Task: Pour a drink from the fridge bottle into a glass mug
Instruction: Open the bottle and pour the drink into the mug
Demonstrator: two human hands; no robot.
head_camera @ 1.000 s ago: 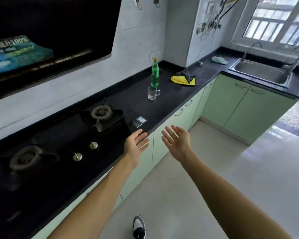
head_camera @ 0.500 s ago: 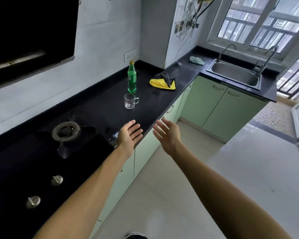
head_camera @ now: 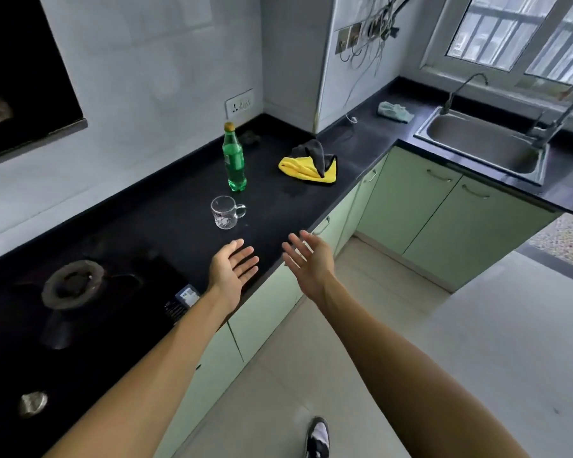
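Note:
A green plastic bottle (head_camera: 234,160) with a yellow cap stands upright on the black countertop (head_camera: 166,219). Just in front of it sits a clear glass mug (head_camera: 225,212), its handle pointing right; it looks empty. My left hand (head_camera: 234,269) hovers over the counter's front edge, a short way in front of the mug, palm up with fingers spread. My right hand (head_camera: 308,261) is held beside it over the cabinet fronts, also open. Neither hand touches anything.
A yellow and black cloth (head_camera: 310,163) lies right of the bottle. A gas hob (head_camera: 70,285) with knobs is at the left, a steel sink (head_camera: 483,143) with taps at the back right. Green cabinets (head_camera: 444,206) line the counter; pale tiled floor lies to the right.
The view has moved along the counter toward the bottle and mug, which now appear larger and closer. Both hands stay open and have come nearer to the mug.

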